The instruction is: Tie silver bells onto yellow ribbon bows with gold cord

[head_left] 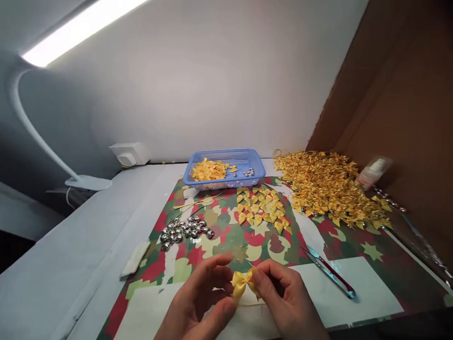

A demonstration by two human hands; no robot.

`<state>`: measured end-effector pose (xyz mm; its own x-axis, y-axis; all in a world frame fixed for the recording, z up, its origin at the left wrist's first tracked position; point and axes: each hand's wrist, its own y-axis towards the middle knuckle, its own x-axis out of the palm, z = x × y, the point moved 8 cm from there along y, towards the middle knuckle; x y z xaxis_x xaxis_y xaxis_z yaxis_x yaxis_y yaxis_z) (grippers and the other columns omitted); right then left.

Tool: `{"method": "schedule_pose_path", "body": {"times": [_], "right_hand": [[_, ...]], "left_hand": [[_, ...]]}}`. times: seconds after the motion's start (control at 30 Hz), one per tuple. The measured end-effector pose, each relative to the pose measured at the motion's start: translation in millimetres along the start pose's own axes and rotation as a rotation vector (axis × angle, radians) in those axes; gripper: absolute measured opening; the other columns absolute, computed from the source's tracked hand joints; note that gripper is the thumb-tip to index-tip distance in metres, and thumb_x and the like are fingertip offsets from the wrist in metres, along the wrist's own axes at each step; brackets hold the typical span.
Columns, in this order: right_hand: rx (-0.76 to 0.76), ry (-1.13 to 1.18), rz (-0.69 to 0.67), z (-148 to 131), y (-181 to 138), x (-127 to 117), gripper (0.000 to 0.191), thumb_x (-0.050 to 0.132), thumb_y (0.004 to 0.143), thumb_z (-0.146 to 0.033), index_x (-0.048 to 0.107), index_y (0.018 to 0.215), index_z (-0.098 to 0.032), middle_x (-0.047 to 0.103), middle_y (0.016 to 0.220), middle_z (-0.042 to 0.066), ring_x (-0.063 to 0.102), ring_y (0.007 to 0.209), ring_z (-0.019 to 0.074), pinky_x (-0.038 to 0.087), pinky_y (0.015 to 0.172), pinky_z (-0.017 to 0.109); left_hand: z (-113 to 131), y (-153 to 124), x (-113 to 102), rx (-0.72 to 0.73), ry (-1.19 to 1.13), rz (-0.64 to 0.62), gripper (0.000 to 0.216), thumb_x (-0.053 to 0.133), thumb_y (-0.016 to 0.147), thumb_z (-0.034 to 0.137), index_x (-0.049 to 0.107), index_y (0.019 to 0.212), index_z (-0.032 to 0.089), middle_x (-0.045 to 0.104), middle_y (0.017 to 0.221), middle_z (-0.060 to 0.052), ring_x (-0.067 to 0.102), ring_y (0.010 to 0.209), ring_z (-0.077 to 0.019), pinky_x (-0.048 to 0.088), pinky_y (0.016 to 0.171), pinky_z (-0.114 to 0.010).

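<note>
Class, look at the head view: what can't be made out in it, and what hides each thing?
All in the head view:
- Some fingertips of the right hand: behind its thumb and the yellow bow.
- Both forearms: cut off by the bottom edge.
- The far end of the lamp: cut off by the top edge.
- Lower bows in the heap: covered by others.
- Wording on the bottle: too small and blurred.

A yellow bow point(241, 282) (glossy, tails down) sits in the right hand point(287, 296).

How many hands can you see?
2: the left hand, curled beside the yellow bow, and the right hand, pinching that bow. I see no others.
</note>
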<state>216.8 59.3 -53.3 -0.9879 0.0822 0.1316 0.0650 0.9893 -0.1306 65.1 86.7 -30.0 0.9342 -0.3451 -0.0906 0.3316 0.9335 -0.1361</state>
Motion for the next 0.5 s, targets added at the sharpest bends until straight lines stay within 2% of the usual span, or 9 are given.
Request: {"method": "schedule_pose_path", "body": {"times": [0.17, 0.33, 0.5], "right_hand": [[0.095, 0.043, -0.034, 11, -4, 24, 0.052, 0.064, 0.083, -0.064, 0.056, 0.067, -0.015, 0.041, 0.057, -0.004, 0.034, 0.055, 0.0090, 0.022, 0.051, 0.024], [0.230, 0.422, -0.194, 31, -6, 51, 0.047, 0.069, 0.082, -0.061, 0.058, 0.073, -0.016, 0.036, 0.051, -0.008, 0.023, 0.044, 0.0048, 0.014, 0.047, 0.023], [0.184, 0.351, -0.091, 31, -3, 41, 0.052, 0.065, 0.084, -0.065, 0.065, 0.076, -0.014, 0.041, 0.050, -0.006, 0.030, 0.045, 0.0051, 0.019, 0.048, 0.022]], "left_hand": [[-13, -3, -5, -0.132, -0.300, 0.000, 0.016, 0.082, 0.076, 0.033, 0.074, 0.089, 0.026, 0.073, 0.075, 0.002, 0.064, 0.072, -0.0155, 0.052, 0.066, -0.020], [-30, -3, -2, -0.231, -0.472, -0.035, 0.015, 0.086, 0.070, 0.031, 0.077, 0.071, 0.020, 0.069, 0.064, 0.002, 0.058, 0.060, -0.0114, 0.048, 0.059, -0.019], [-43, -6, -6, -0.330, -0.512, 0.019, 0.016, 0.088, 0.068, 0.032, 0.078, 0.073, 0.020, 0.071, 0.062, 0.001, 0.057, 0.059, -0.0112, 0.046, 0.058, -0.019]]}}
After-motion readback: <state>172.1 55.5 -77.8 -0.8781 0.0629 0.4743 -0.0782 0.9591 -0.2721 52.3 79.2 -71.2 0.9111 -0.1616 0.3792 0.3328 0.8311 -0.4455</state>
